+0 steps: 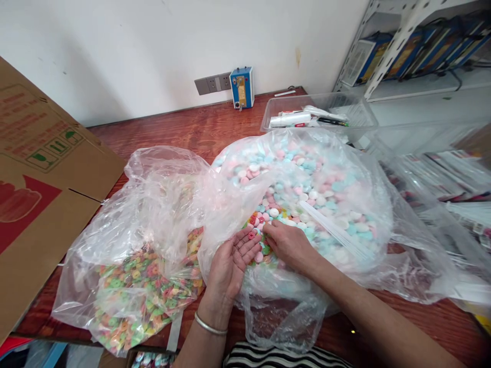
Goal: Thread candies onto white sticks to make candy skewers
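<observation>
My left hand (pixel 238 255) lies palm up with its fingers stretched out, and a small red ring candy (pixel 251 235) rests on them. Beside it, my right hand (pixel 286 243) reaches into the open clear bag (pixel 245 283) of round pastel candies (pixel 318 179). Its fingers are bent together over the candies; what they pinch, if anything, is hidden. A few coloured ring candies show among the pastel ones near both hands. On the left, a second clear bag (pixel 149 158) holds many sugared ring candies (pixel 141 286). White plastic sticks (pixel 333 230) lie on the pastel candies.
A cardboard box (pixel 49 153) stands at the left edge. Behind the bags are a blue device (pixel 242 88) by the wall sockets (pixel 212 84) and a clear plastic tray (pixel 318 110) with small items. Blurred packets (pixel 448 174) and a metal shelf (pixel 399 51) stand on the right.
</observation>
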Demonstrator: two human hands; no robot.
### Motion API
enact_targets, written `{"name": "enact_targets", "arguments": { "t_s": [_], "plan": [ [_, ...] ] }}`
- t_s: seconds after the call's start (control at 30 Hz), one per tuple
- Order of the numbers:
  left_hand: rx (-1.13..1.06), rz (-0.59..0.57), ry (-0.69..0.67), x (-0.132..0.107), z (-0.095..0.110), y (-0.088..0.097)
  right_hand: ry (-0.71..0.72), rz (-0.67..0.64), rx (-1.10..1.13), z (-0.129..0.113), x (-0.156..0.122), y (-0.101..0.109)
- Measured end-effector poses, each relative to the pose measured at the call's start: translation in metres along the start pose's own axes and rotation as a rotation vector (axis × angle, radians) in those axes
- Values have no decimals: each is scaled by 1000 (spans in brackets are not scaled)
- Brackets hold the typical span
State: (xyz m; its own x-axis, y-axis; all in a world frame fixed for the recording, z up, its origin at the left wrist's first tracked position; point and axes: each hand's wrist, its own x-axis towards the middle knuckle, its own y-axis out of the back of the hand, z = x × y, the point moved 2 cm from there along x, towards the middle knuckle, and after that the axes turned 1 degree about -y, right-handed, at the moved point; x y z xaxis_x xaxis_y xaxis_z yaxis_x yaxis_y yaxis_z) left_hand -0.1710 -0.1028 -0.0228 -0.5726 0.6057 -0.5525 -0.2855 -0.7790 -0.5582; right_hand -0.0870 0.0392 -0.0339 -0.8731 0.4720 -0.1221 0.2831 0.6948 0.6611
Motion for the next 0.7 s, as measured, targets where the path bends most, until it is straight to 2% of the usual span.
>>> {"name": "enact_targets", "arguments": {
  "t_s": [0.1, 0.2, 0.3, 0.37, 0.57, 0.7],
  "plan": [
    [-11, 13, -8, -2, 0, 2, 0, 6, 174, 8, 0, 9],
    [-35, 21, -17, -4, -1, 5, -12, 0, 364, 17, -4, 26],
    [-24, 17, -36, -4, -3, 6, -25, -20, 444, 20, -9, 38],
    [8, 3, -54, -5, -4, 5, -40, -48, 417, 17, -12, 37],
    [39, 19, -63, -9, -5, 4, -42, -89, 197, 0, -15, 12],
    [32, 38, -59, -11, -4, 7, -50, -137, 221, 4, -9, 10]
  ]
}}
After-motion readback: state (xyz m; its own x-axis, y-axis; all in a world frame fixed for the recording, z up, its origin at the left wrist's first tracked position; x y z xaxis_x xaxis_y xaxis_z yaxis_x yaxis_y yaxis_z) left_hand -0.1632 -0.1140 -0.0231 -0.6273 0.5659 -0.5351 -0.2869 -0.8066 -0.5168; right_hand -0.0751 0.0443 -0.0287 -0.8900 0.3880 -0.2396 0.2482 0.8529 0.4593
